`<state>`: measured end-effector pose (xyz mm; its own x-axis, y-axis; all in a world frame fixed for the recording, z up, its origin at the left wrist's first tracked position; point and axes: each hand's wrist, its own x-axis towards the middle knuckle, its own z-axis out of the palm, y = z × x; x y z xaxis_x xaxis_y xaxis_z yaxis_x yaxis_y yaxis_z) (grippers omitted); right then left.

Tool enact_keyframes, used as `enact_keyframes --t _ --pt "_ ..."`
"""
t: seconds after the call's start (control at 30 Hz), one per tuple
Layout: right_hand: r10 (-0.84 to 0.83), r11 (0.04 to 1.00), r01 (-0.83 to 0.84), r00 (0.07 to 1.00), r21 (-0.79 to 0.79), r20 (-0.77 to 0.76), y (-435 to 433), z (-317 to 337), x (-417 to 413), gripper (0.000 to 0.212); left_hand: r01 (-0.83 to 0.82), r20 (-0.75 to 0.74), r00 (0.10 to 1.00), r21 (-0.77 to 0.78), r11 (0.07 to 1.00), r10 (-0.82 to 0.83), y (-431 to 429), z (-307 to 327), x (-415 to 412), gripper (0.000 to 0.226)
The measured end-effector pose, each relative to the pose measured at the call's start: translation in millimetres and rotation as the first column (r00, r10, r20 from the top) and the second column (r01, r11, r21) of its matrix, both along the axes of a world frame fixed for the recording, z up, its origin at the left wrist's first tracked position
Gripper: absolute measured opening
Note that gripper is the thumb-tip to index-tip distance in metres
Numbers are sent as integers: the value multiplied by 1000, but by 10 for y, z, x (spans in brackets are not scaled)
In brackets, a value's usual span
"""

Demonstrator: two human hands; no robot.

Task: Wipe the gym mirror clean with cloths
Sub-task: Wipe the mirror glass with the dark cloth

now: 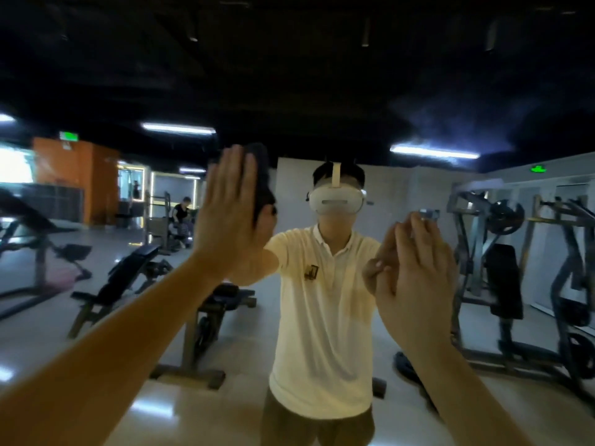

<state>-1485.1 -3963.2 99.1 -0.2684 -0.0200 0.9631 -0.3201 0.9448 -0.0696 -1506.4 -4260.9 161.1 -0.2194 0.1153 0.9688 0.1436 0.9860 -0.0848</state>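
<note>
Head view: the mirror [322,75] stood straight ahead; the left hand [231,214], flat, pressed a dark cloth [261,175] higher up, the right hand [415,278], flat, a pale cloth [429,215].

Left hand [228,217] flat on dark cloth [262,178] against the mirror [322,91] (right hand [415,275] nearby, fingers straight)

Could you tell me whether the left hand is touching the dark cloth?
Touching: the head view shows the left hand laid flat over the dark cloth, whose edge shows just beyond it.

Head camera, close, square to mirror [322,75]
</note>
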Motion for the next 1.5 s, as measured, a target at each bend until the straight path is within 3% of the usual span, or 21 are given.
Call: enact_keyframes --t 0.13,0.23,0.3,0.4,0.47,0.53,0.6,0.67,0.73,0.8,0.87,0.93,1.03,1.1,1.23,1.33,1.5 --pt "-28 1000 28 1000 4 -7 -80 -51 -76 66 -12 -46 999 279 960 26 -608 -240 9 77" --pt "-42 998 43 999 45 -8 -39 -62 -92 67 1 -57 998 386 923 23 -317 -561 -37 79" --pt "-33 998 33 999 61 -6 -17 -61 -88 67 37 -44 999 272 962 -26 151 -712 -46 78" --pt "-10 994 12 1000 113 -14 70 -73 -89 66 150 60 987 -46 988 -147 929 -850 16 79" --pt "-11 986 13 1000 164 -14 178 -79 -99 69 209 118 976 -314 926 -181 1224 -864 32 78" --pt "12 978 -10 1000 207 -9 273 -73 -89 72 217 123 976 -412 885 -182 1180 -748 41 78" --pt "80 974 -78 997 212 -2 338 -69 -37 60 181 105 982 -252 951 -159 903 -634 39 79" --pt "122 977 -120 993 178 2 431 -120 30 58 72 52 996 32 997 -73 523 -587 8 78" --pt "83 991 -83 997 106 -2 608 -214 88 60 7 -17 1000 246 969 -3 333 -633 -31 81" --pt "-2 1000 2 1000 4 22 813 -334 106 63 40 -62 998 331 943 -21 540 -682 -81 82" --pt "-77 997 77 994 2 80 937 -421 109 68 108 -45 994 255 961 -100 1030 -742 -88 81" --pt "-85 995 78 989 65 118 993 -459 111 71 180 6 984 77 981 -181 1615 -813 -53 79" --pt "-41 995 26 987 100 158 1078 -433 140 72 190 93 980 -142 972 -178 2370 -920 3 76" --pt "-39 992 20 986 121 160 1136 -417 150 70 209 109 976 -209 955 -189 2611 -950 1 74" --pt "-19 995 6 991 100 129 1105 -461 151 71 181 92 983 -304 936 -160 2235 -938 -33 75" --pt "11 999 -14 996 35 83 857 -561 185 84 109 75 992 -170 979 -97 1516 -1046 -6 78" --pt "36 999 -34 993 -21 112 520 -853 265 79 -5 93 996 -2 1000 5 236 -1543 132 81"
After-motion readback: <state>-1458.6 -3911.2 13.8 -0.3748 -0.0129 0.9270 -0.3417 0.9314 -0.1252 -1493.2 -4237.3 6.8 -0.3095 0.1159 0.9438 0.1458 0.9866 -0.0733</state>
